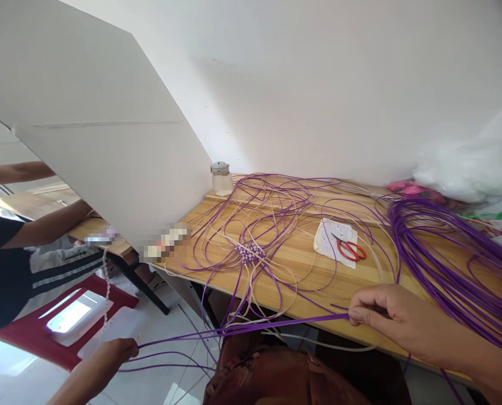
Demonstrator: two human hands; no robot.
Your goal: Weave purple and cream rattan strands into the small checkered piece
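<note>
Evidently light and springy, the purple strips (242, 327) were pinched taut between 2 hands, left hand (115, 352) and right hand (388, 316), best gripped near their ends.

The left hand (115, 351) is stretched low and out to the left, fingers curled shut in a fist. The right hand (392, 320) reaches in from the right, thumb and fingertips pinched together, forearm level.
</note>
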